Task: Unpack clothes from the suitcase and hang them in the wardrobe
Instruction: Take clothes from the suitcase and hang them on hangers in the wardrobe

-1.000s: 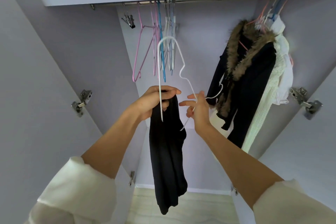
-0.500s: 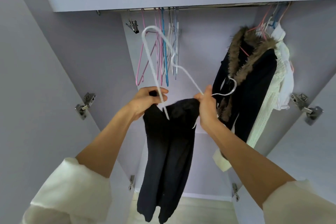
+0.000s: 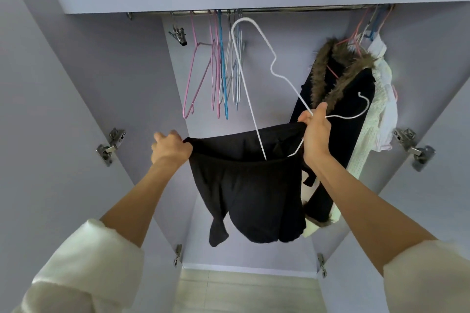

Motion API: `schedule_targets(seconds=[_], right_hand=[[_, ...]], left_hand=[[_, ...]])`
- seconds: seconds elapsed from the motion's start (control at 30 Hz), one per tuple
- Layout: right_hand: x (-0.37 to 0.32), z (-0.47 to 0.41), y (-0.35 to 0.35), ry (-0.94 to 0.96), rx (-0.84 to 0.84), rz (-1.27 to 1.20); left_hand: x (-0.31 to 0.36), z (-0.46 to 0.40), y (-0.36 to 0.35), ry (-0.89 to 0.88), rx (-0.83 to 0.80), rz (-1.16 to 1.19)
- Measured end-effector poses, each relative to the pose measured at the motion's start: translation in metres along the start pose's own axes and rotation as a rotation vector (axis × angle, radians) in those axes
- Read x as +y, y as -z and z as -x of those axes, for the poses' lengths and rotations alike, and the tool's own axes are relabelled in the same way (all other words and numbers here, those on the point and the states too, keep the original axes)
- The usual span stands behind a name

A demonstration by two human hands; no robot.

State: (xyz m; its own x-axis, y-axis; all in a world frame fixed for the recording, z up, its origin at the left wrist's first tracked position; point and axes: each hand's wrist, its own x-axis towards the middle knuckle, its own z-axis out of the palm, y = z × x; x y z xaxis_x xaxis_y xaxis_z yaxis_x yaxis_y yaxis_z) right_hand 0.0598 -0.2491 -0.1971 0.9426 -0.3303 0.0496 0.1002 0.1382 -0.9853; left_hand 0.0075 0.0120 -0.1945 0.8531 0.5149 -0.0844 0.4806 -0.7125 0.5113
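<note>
Our left hand (image 3: 170,146) gripped one end of the black garment (image 3: 250,185), fingers curled over its top edge, forearm raised from the lower left. Our right hand (image 3: 316,132) pinched the other end of that edge together with the white wire hanger (image 3: 256,71), thumb pointing up beside the wire, forearm reaching in from the lower right. The garment was stretched level between both hands in front of the open wardrobe (image 3: 76,84), its body hanging down, and one arm of the hanger dipped into its opening. Behind, empty coloured hangers (image 3: 216,71) hung near the left end of the rail (image 3: 292,9), and a fur-trimmed black coat (image 3: 348,109) hung toward the rail's right end.
</note>
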Motion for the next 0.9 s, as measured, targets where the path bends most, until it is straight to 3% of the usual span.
schedule_targets(seconds=[0.13, 0.2, 0.33, 0.47, 0.67, 0.77, 0.9], right_hand=[[0.002, 0.001, 0.007, 0.094, -0.036, 0.075], [0.005, 0.002, 0.009, 0.132, -0.062, 0.125], [0.011, 0.003, 0.013, 0.118, -0.063, 0.147], [0.026, 0.008, 0.003, -0.153, -0.014, -0.134], [0.061, 0.038, -0.022, -0.276, -0.094, -0.204], [0.078, 0.052, -0.022, -0.356, -0.162, -0.15], [0.076, 0.049, -0.015, -0.224, -0.189, 0.053]], left_hand=[[0.02, 0.01, 0.004, 0.311, -0.324, 0.964], [0.034, 0.017, 0.009, 0.307, -0.406, 1.165], [0.066, 0.031, 0.017, 0.177, -0.474, 1.12], [0.091, 0.041, 0.02, 0.039, -0.528, 1.026], [0.095, 0.035, 0.029, 0.052, -0.497, 1.245], [0.09, 0.028, 0.037, 0.027, -0.33, 1.226], [0.068, 0.009, 0.04, 0.027, -0.035, 0.904]])
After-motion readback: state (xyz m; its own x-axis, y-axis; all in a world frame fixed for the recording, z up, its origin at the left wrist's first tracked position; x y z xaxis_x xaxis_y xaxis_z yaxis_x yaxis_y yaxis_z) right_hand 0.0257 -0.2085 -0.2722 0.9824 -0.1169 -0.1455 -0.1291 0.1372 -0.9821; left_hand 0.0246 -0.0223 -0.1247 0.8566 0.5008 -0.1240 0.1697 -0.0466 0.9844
